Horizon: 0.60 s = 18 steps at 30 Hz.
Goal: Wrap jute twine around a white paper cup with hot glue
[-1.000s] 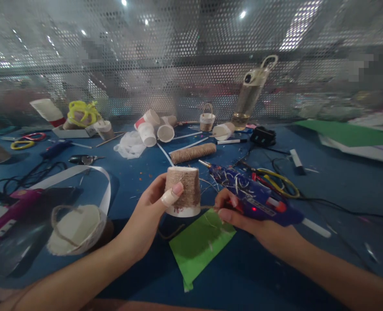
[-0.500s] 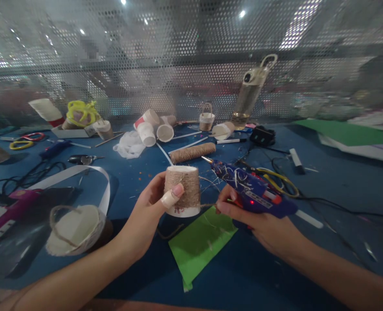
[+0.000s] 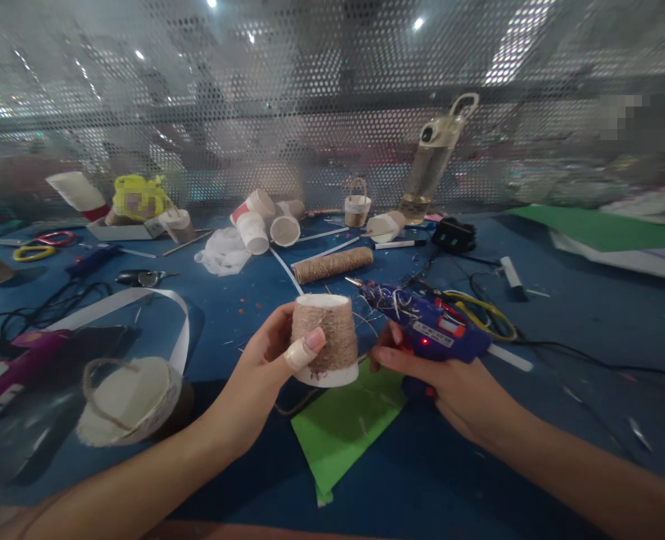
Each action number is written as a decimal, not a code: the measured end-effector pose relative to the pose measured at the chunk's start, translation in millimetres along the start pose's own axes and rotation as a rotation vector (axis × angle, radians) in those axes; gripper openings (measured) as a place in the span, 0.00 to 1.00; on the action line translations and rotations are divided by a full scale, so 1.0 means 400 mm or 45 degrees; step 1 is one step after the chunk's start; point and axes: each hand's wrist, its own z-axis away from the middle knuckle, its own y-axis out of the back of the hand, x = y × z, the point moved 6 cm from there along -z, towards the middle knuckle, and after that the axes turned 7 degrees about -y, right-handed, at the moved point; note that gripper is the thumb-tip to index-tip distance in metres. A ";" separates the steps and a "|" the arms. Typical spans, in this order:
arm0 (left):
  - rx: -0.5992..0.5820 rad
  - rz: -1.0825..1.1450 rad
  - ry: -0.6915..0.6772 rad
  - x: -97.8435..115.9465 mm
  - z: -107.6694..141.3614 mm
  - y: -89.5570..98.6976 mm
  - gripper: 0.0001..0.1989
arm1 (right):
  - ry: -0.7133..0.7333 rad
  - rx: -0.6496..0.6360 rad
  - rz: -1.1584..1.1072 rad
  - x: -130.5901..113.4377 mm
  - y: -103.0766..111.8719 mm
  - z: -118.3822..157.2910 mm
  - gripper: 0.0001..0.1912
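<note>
Upside down in my left hand [image 3: 273, 364] is a paper cup [image 3: 328, 337], wound with brown twine except for a white band along its lower rim. The thumb, wrapped in a bandage, presses on the cup's front. My right hand [image 3: 416, 364] grips a blue hot glue gun [image 3: 422, 319] with a lit red light and stringy glue on its barrel. Its metal nozzle points left, just above and right of the cup. My right fingertips also pinch the twine near the cup's lower right. Below both hands lies a green paper sheet [image 3: 348, 427].
A twine roll [image 3: 333, 265] lies behind the cup. Left are a small basket [image 3: 127, 401], white ribbon [image 3: 180, 307] and a magenta glue gun [image 3: 22, 367]. Farther back stand paper cups [image 3: 253, 232] and a water bottle [image 3: 430, 161] before a perforated metal screen [image 3: 310, 97].
The cup has moved slightly right and down and tilted a little. My right hand and the glue gun have shifted left, closer to the cup.
</note>
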 end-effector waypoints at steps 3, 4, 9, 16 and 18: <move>0.008 0.020 0.015 -0.003 0.001 -0.001 0.17 | -0.006 0.028 -0.029 0.006 0.003 -0.005 0.13; 0.004 0.024 0.017 -0.004 0.002 -0.001 0.17 | -0.007 0.031 -0.033 0.006 0.003 -0.006 0.13; -0.021 0.021 0.032 -0.008 0.002 -0.003 0.15 | 0.001 0.033 0.000 0.000 -0.001 -0.006 0.11; -0.068 0.073 0.059 -0.012 0.005 -0.010 0.16 | 0.008 0.011 0.034 0.000 -0.004 -0.004 0.09; -0.078 0.078 0.063 -0.012 0.006 -0.011 0.15 | 0.004 0.019 0.049 0.000 -0.004 -0.003 0.09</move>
